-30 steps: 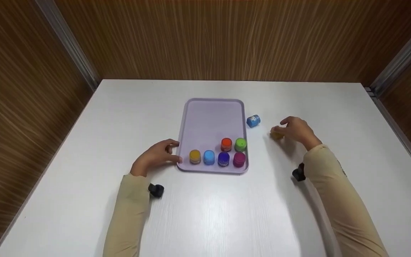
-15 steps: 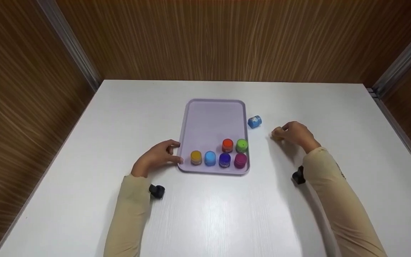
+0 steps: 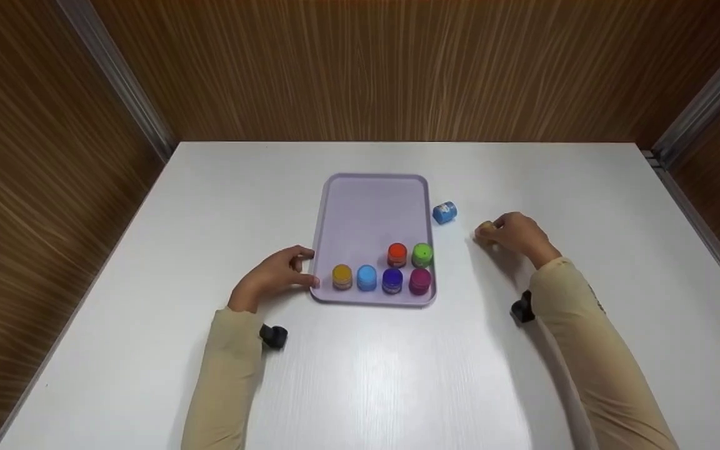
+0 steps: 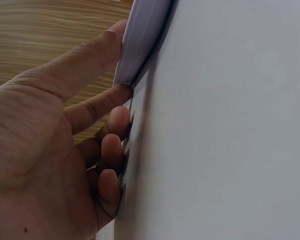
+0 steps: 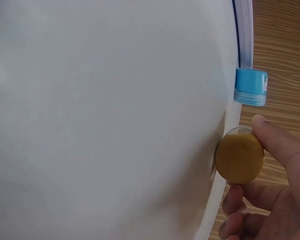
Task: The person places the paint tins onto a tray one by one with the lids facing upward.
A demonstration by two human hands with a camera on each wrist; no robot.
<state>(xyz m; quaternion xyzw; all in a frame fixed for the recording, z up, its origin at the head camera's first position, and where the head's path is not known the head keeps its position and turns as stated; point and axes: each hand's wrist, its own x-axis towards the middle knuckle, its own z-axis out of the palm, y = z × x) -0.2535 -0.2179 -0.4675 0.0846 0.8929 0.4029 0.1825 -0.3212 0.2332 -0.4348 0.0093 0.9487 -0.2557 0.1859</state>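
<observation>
My right hand (image 3: 518, 237) holds a mustard-yellow paint jar (image 5: 239, 157) between thumb and fingers, close over the table right of the tray. In the right wrist view its round end faces the camera. Near it, a blue paint jar (image 3: 444, 212) lies on its side by the tray's right edge. My left hand (image 3: 274, 272) touches the left edge of the lilac tray (image 3: 375, 209) with thumb and index finger. In the left wrist view the thumb (image 4: 97, 52) lies on the tray's rim, and the other fingers are loosely bent below.
On the tray's near part stand yellow (image 3: 342, 277), light blue (image 3: 367, 278), dark blue (image 3: 392, 281) and magenta (image 3: 420, 282) jars in a row. Behind them are a red jar (image 3: 397, 255) and a green jar (image 3: 422, 255). A wood-patterned panel (image 3: 372, 69) backs the white table (image 3: 360, 375).
My right hand has lowered slightly, and its raised index finger has come down to the yellow paint jar. The left hand and the tray have stayed in place.
</observation>
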